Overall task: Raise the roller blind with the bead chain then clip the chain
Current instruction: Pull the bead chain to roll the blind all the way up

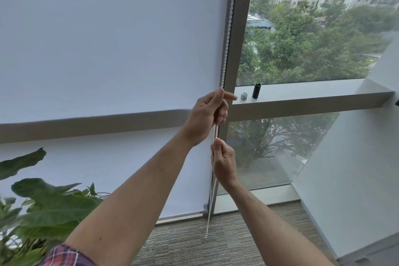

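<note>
A white roller blind (112,39) covers the left window pane, and its bottom bar (179,216) hangs close to the floor. The white bead chain (227,28) runs down along the blind's right edge beside the grey window frame (239,28). My left hand (208,116) is closed around the chain at the height of the window ledge. Just below it, my right hand (223,163) pinches the same chain. The chain's lower loop (209,218) dangles toward the carpet.
A small silver clip-like piece (243,96) and a black cylinder (256,90) stand on the grey ledge (313,97) to the right. A large-leafed plant (43,205) fills the lower left. A white slanted wall (354,179) closes the right side.
</note>
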Tool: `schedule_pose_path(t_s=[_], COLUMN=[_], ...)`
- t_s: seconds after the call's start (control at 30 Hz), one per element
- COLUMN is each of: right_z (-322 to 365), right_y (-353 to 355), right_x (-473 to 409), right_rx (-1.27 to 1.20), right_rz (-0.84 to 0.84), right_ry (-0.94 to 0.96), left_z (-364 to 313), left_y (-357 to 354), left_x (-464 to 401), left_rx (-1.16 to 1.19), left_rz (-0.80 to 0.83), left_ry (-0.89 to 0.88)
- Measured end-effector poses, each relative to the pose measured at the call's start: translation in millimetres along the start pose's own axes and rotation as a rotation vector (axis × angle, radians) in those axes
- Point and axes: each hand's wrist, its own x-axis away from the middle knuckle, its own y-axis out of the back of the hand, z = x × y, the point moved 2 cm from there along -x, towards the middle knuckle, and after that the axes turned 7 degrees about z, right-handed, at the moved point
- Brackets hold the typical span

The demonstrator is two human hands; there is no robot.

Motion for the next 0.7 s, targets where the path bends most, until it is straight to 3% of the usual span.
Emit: schedule_pose_path(t_s=[0.27,0.57,0.7], right_z=[-32.7,-25.5,7.8], right_y=[9.3,36.7,53.4], right_x=[19.5,-11.1,-31.8], right_rx=[-0.083,-0.131,-0.278], right_rz=[0.113,0.411,0.427], right_ry=[-0.151,-0.272,-0.182], left_z=[46.2,55.4,75.9], left_y=[-13.5,-22.0,-17.4], left_x=[16.5,17.7,34.3], left_rx=[0.05,0.046,0.002], left_rz=[-0.179,-0.222,-0.255], left_ry=[0.009,-0.011,0.009])
